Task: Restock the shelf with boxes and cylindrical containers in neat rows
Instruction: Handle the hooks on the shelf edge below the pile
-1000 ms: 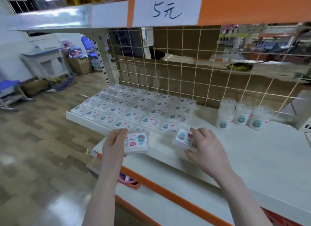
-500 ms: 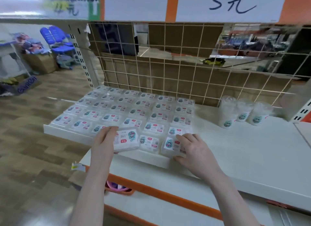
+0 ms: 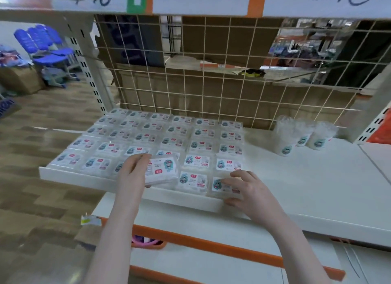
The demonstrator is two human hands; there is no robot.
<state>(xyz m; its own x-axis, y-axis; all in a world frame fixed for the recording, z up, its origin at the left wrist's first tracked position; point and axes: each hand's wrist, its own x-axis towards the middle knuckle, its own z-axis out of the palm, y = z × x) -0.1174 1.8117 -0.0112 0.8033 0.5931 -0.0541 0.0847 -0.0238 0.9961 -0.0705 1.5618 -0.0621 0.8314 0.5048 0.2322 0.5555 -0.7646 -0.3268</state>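
- Gripping a small box [image 3: 161, 170] at frame centre, the left hand [image 3: 132, 171] curls round its edge.
- Right hand [image 3: 250, 190], fingers spread and loosely bent, presses the front-row box [image 3: 224, 186] on the shelf [image 3: 317, 188].

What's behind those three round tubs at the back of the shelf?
Behind the cylindrical containers stands a wire grid, with brown cardboard beyond it. Whatever lies directly behind the tubs is hidden.

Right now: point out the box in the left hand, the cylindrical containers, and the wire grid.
held box [image 3: 164, 170], head view, printed top label
cylindrical containers [image 3: 285, 141], head view, front container's side
wire grid [image 3: 211, 72], head view, a wire crossing
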